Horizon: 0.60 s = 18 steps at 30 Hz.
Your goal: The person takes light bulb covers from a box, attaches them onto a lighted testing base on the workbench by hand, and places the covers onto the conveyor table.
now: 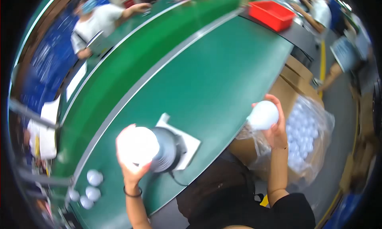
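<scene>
My left hand point(133, 171) is wrapped round a glaring white light bulb point(138, 146), whose surface is washed out by brightness. This bulb is right beside a dark round device point(166, 149) with a ringed side, which stands on a white plate point(191, 148); whether they touch I cannot tell. Over the near edge of the green table, my right hand point(277, 129) grips a second white bulb point(263, 115) with its rounded end toward me. The fingers curl around its far side and the thumb lies below.
Several white bulbs point(93, 193) lie on the green table point(207, 78) at left. A plastic-lined carton full of bulbs point(302, 135) stands at right. A red bin point(271, 15) sits at the far end. A masked person point(99, 22) works across the bright green strip point(119, 80).
</scene>
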{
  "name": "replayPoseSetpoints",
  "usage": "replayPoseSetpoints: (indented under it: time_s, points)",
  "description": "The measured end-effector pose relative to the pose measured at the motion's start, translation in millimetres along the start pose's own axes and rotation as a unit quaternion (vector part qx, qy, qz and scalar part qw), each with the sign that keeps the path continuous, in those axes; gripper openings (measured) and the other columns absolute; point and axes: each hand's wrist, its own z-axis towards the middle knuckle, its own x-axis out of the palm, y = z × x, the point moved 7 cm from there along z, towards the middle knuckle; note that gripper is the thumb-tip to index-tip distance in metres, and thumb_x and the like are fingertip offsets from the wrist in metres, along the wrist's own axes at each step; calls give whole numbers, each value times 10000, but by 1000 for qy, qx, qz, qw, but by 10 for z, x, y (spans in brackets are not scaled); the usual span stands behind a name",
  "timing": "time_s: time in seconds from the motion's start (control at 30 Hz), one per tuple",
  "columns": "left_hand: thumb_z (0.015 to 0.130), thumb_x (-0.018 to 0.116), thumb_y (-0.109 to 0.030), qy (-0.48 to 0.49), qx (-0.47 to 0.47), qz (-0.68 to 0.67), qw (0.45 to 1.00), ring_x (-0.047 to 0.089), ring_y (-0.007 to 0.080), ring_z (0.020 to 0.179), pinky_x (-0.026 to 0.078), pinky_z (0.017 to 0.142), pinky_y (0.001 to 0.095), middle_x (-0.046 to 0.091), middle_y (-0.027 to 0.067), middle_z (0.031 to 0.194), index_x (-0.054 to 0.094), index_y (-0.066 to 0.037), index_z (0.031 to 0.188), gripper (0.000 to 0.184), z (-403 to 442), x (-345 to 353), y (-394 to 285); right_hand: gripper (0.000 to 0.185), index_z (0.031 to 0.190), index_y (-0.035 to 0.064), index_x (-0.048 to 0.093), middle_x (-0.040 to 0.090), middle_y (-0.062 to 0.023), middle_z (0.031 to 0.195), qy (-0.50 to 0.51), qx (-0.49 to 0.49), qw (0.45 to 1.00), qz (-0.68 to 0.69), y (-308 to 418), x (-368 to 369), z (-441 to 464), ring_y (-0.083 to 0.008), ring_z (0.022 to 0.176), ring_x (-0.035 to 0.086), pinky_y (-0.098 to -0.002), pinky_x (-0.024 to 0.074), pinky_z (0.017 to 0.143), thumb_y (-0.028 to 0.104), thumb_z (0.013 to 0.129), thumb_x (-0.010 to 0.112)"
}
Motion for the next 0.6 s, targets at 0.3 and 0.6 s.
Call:
replayPoseSetpoints:
  time_s: [0.3, 0.6]
  points:
    - [606, 763, -286, 26, 39, -37, 998, 538, 263, 1075, 412, 920, 346, 523, 160, 1201, 443, 16, 1212, 749, 38, -57, -101, 679, 1283, -19, 399, 470, -111, 1176, 217, -43, 964, -146, -369, 1948, 83, -195, 1071, 509, -330, 425, 926, 32, 684, 714]
    - [699, 693, -236, -31, -50, -203, 977, 463, 226, 1138, 363, 965, 329, 449, 116, 1227, 378, -14, 1283, 700, -215, -260, 218, 736, 1268, 34, 460, 543, -133, 1035, 282, -194, 871, -352, -193, 2415, 1, -241, 930, 569, -325, 455, 821, 176, 617, 773]
